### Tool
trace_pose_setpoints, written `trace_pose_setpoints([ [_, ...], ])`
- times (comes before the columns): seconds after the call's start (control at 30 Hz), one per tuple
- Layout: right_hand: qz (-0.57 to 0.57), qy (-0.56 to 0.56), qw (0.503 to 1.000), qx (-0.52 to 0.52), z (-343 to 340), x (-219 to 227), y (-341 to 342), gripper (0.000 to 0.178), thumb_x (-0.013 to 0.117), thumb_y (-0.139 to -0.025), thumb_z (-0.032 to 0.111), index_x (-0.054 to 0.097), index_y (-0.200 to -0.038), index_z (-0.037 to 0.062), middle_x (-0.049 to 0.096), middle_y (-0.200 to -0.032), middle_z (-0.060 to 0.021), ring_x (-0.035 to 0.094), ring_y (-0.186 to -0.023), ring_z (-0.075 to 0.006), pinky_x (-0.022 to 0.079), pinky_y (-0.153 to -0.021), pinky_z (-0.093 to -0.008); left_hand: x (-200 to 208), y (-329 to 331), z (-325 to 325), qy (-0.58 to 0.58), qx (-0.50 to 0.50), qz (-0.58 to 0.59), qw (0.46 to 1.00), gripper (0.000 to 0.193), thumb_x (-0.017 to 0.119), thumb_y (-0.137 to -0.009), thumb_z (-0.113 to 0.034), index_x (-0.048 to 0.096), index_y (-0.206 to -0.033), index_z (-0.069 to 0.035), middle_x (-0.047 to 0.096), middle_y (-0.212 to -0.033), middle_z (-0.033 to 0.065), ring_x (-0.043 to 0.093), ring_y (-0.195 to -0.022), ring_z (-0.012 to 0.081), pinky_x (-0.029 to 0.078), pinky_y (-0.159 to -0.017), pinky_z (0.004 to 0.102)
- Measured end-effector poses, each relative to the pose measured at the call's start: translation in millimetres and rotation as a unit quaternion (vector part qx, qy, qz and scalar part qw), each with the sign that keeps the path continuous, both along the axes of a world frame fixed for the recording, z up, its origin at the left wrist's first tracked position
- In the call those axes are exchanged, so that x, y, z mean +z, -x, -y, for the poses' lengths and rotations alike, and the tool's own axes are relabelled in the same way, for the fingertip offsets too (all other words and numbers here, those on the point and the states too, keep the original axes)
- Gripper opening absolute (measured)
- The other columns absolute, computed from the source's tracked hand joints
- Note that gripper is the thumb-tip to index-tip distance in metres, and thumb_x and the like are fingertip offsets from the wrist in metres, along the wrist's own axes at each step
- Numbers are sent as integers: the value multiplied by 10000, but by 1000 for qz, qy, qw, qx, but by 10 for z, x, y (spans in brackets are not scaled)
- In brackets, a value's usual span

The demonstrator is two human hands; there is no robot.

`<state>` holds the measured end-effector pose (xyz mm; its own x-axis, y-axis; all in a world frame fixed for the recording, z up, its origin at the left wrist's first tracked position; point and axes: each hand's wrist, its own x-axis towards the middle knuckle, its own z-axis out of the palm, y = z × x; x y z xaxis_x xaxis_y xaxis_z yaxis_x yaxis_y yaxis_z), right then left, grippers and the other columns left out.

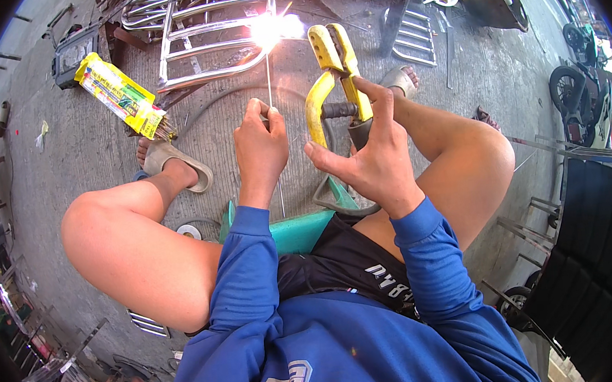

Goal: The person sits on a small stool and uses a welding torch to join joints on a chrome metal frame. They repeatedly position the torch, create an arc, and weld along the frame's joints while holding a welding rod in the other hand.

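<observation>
My left hand (262, 147) pinches a thin welding rod (269, 81) between thumb and fingers. The rod points away from me, with its far end at a bright white glare beside a chrome tubular rack (217, 49); the glare hides whether they touch. In my right hand (380, 159) is a yellow electrode holder (323, 51) with a black handle. The index finger lies along its side and the thumb sticks out to the left; the other fingers are mostly hidden. No rod can be made out in the holder's jaws.
A yellow packet of rods (119, 94) lies left of the rack, near a dark case (76, 58). Under me is a teal seat (299, 231). A cable (214, 97) crosses the concrete floor. Far right are a smaller rack (414, 38), a dark bucket (497, 1) and motorcycles (571, 99).
</observation>
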<state>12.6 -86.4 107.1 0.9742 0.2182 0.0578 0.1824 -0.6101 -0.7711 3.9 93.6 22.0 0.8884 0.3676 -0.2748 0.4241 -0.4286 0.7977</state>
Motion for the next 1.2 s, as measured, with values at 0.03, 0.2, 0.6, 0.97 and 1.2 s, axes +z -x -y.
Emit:
trace_pose_setpoints([
  [0.03, 0, -5, 1000, 1, 2, 3, 3, 995, 960, -721, 348, 419, -1493, 30, 695, -1200, -250, 757, -967, -395, 610, -828, -453, -10, 8, 0, 1, -3, 29, 1000, 146, 623, -1029, -161, 636, -1011, -17, 742, -794, 215, 756, -764, 420, 567, -696, 499],
  [0.2, -12, -30, 999, -21, 7, 2, 16, 1008, 971, -720, 329, 403, -1494, 23, 704, -1147, -195, 703, -852, -245, 589, -753, -380, -40, 24, -12, -16, -10, 54, 998, 157, 634, -1029, -166, 630, -1032, -9, 745, -806, 211, 748, -751, 419, 559, -689, 507],
  [0.6, 34, 26, 999, 1, 14, -25, -7, 1027, 971, -712, 429, 439, -1474, -7, 713, -1107, -213, 696, -735, -206, 591, -684, -347, 15, 6, -12, -2, 3, 7, 1000, 186, 633, -1039, -193, 614, -971, -21, 724, -737, 229, 740, -732, 444, 547, -676, 522],
  [0.97, 3, -27, 1000, 1, -11, -15, -3, 985, 985, -743, 373, 436, -1472, 3, 731, -1138, -221, 771, -987, -287, 613, -883, -409, -18, 5, -18, 23, 11, 36, 999, 188, 613, -1047, -182, 632, -956, -18, 729, -759, 224, 750, -768, 445, 554, -699, 515],
  [1.2, 4, 7, 1000, -3, -15, -10, -5, 1010, 975, -730, 423, 442, -1482, 9, 710, -1161, -223, 759, -924, -285, 617, -817, -414, 53, -15, -30, 1, 1, -2, 1000, 197, 607, -1050, -193, 624, -961, -18, 728, -763, 245, 744, -764, 453, 547, -699, 531],
])
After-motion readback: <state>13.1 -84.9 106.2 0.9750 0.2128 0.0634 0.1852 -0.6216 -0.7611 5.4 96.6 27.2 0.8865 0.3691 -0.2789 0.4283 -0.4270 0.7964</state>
